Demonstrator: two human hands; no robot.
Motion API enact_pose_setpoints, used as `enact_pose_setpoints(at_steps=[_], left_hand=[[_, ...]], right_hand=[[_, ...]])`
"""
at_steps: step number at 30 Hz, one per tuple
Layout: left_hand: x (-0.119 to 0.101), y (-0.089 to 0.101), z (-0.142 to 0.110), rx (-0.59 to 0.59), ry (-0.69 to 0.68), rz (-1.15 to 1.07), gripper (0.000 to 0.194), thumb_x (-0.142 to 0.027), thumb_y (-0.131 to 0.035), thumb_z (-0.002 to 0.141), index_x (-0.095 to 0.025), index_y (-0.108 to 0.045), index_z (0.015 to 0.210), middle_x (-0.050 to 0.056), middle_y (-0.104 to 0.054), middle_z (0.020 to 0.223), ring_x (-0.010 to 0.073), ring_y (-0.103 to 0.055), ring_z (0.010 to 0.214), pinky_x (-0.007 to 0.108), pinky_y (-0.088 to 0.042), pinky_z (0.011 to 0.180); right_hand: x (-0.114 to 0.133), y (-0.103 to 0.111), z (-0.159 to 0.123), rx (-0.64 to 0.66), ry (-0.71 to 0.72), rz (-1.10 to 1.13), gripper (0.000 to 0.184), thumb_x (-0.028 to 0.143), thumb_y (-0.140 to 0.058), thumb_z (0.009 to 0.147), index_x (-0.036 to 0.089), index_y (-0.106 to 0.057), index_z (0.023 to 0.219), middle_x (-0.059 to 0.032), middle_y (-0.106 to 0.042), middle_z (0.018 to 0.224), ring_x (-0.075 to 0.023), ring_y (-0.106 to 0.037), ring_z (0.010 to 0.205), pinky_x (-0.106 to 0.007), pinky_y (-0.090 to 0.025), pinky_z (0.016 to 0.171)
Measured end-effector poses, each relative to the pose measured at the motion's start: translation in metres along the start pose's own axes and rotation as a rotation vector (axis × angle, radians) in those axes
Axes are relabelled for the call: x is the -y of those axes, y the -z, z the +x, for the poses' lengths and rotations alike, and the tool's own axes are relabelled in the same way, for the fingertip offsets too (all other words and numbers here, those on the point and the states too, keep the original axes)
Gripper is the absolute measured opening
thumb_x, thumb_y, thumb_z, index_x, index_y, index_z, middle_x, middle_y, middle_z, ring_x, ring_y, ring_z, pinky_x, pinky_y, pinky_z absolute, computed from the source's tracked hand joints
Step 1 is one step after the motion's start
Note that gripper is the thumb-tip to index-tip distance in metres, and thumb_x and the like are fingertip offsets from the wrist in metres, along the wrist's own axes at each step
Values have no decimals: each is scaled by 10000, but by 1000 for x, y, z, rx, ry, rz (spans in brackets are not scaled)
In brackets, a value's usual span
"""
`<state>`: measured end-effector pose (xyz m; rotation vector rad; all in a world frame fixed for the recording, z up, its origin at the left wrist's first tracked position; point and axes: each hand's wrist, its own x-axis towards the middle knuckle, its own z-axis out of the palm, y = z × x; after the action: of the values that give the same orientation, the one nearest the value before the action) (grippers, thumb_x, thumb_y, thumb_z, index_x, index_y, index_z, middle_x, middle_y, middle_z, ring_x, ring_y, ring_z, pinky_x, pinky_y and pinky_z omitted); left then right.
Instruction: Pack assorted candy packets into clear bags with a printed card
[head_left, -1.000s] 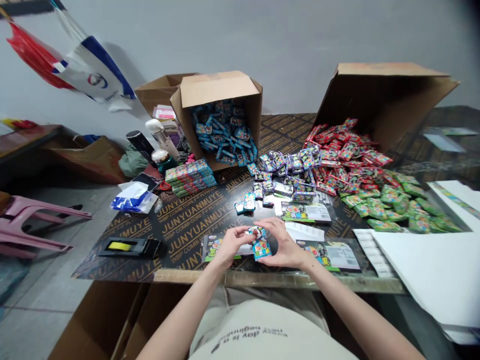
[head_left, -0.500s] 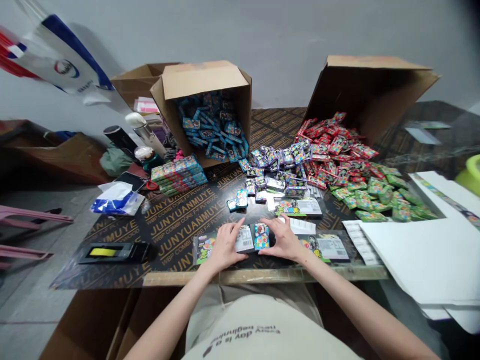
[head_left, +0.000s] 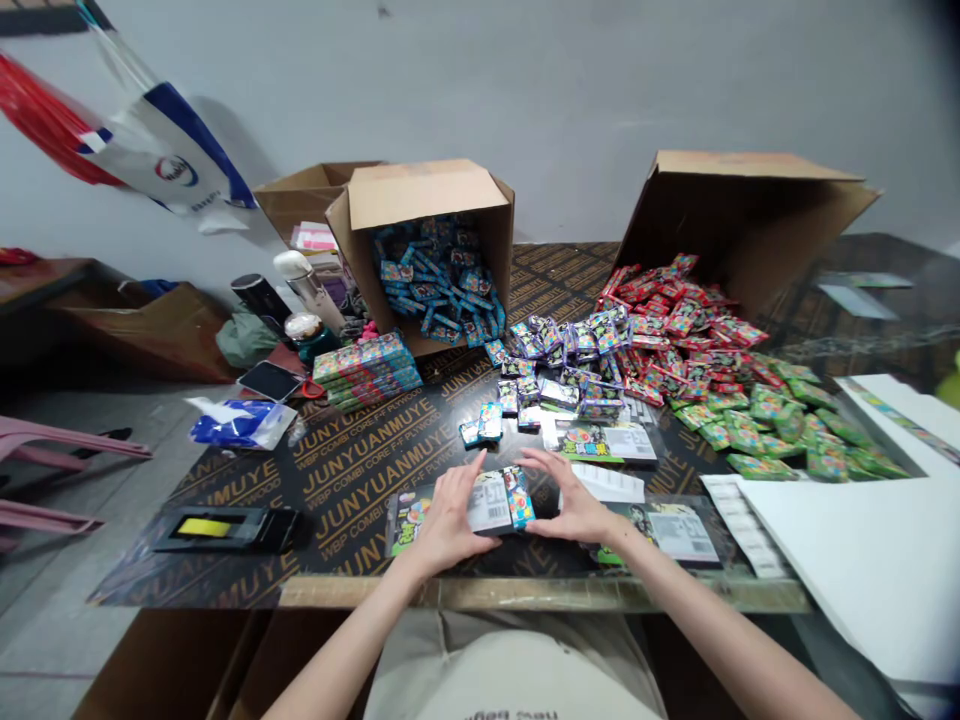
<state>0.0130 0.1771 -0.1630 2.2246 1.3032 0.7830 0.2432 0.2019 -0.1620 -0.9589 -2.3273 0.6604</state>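
The blue packet [head_left: 519, 497] now lies against the right end of the printed card [head_left: 489, 505], where a moment ago it sat slightly apart — so the two line up as one row. Both rest near the middle of the bench's [head_left: 352, 505] front edge. The left hand [head_left: 450, 520] spreads over the card; the right hand [head_left: 577, 507] curves wide, gripping nothing, thumb by the packet's near corner. The packet looks flat — bright blue, multicoloured, slightly tilted.
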Motion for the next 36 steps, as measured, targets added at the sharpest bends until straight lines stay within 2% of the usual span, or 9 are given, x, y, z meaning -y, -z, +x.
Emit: enact_pose_setpoints(at_steps=[4, 7, 11, 15, 20, 24, 29, 33, 36], left_hand=[[2, 0, -1, 14, -7, 54, 1139, -302, -773, 522, -294, -47, 1400, 83, -407, 1226, 274, -385, 1099, 417, -320, 937], [4, -1, 4, 17, 4, 188, 1108, -323, -754, 562, -303, -29, 1400, 91, -402, 1205, 269, -389, 1088, 412, -333, 920], [5, -4, 16, 231, -94, 477, 999, -393, -767, 527, -371, -210, 1357, 94, -423, 1141, 308, -421, 1028, 443, -383, 827], [5, -7, 29, 412, -168, 604, 779, -426, -760, 493, -314, -445, 1197, 98, -444, 1076, 318, -432, 991, 414, -427, 738], [7, -8, 33, 418, -186, 625, 540, -421, -737, 522, -241, -540, 992, 89, -455, 1022, 290, -437, 974, 390, -432, 747], [7, -9, 31, 412, -155, 582, 625, -403, -757, 501, -251, -531, 1063, 96, -465, 1054, 300, -440, 997, 430, -417, 790], [8, -8, 28, 187, 81, 67, 985, -503, -791, 406, -263, -403, 1279, 106, -502, 1139, 322, -437, 1074, 498, -327, 925], [4, -10, 31, -118, 492, -759, 653, -611, -587, 657, -148, -547, 1115, 131, -611, 1005, 251, -573, 934, 400, -435, 841], [1, -15, 37, -165, 590, -1081, 583, -626, -451, 751, -120, -575, 1012, 115, -652, 850, 182, -626, 734, 318, -491, 680]], right_hand=[[-7, 2, 8, 111, 37, -47, 891, 524, -582, 729, 249, -74, 1406, -108, -346, 1397, -266, -226, 1320, -495, -59, 1059], [-25, 7, 33, -17, -96, -299, 802, 467, -509, 795, 230, -54, 1411, -113, -317, 1410, -286, -158, 1334, -504, -138, 1027], [-55, 10, 75, -62, -235, -700, 603, 286, -518, 787, 163, -308, 1339, -165, -465, 1256, -304, -419, 1146, -429, -303, 912], [-66, 10, 92, 35, -170, -737, 254, 126, -423, 813, 137, -591, 1002, -120, -618, 938, -213, -561, 851, -313, -366, 789], [-63, 10, 88, 2, -157, -751, 280, 202, -402, 854, 146, -524, 1100, -120, -606, 1001, -215, -535, 949, -303, -369, 820], [-64, 5, 105, -14, -189, -740, 391, 211, -515, 774, 119, -491, 1153, -158, -610, 993, -261, -546, 951, -332, -403, 777], [-58, 18, 122, -102, -246, -647, 230, 128, -447, 784, 92, -578, 970, -154, -651, 814, -222, -611, 771, -289, -434, 678], [-30, 10, 95, -290, -296, -476, 352, 248, -268, 903, 108, -484, 1142, -107, -657, 839, -180, -620, 711, -279, -461, 643], [0, -15, 57, -470, -337, 38, 381, 384, -306, 895, 145, -477, 1138, -56, -655, 767, -170, -619, 649, -282, -489, 591]])
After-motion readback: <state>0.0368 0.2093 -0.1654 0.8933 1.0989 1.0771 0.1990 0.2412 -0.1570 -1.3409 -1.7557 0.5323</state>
